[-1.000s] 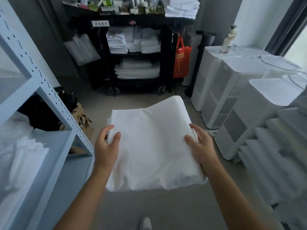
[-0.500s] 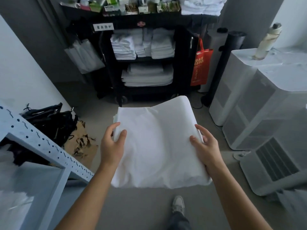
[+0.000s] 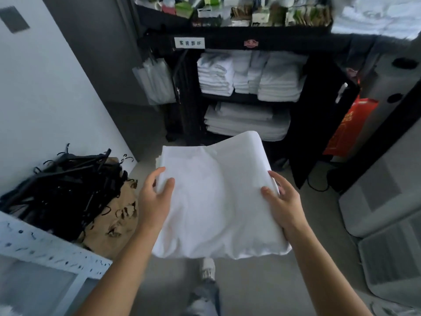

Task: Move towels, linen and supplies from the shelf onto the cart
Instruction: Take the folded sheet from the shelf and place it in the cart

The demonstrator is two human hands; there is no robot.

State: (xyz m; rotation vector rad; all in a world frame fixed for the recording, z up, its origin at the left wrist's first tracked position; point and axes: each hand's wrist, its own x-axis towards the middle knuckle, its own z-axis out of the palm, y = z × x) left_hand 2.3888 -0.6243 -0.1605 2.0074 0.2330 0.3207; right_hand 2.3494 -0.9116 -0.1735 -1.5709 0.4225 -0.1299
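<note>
A folded stack of white linen [image 3: 218,197] is carried flat in front of me at waist height. My left hand [image 3: 153,201] grips its left edge with the thumb on top. My right hand [image 3: 284,201] grips its right edge the same way. Straight ahead stands the black cart [image 3: 319,124], with white towels [image 3: 248,74] on its middle shelf and folded sheets [image 3: 246,122] on the lower one. Small supplies [image 3: 255,14] fill its top tray. The linen's far edge is just short of the lower shelf.
A corner of the pale blue metal shelf [image 3: 45,249] shows at bottom left. A heap of black hangers [image 3: 66,188] on brown cardboard lies by the left wall. White appliances [image 3: 387,201] line the right side, and a red bag [image 3: 350,124] hangs on the cart's right end.
I have walked toward the cart with the linen held the same way. The cart is now much nearer and larger, and the blue shelf has dropped back to the lower left.
</note>
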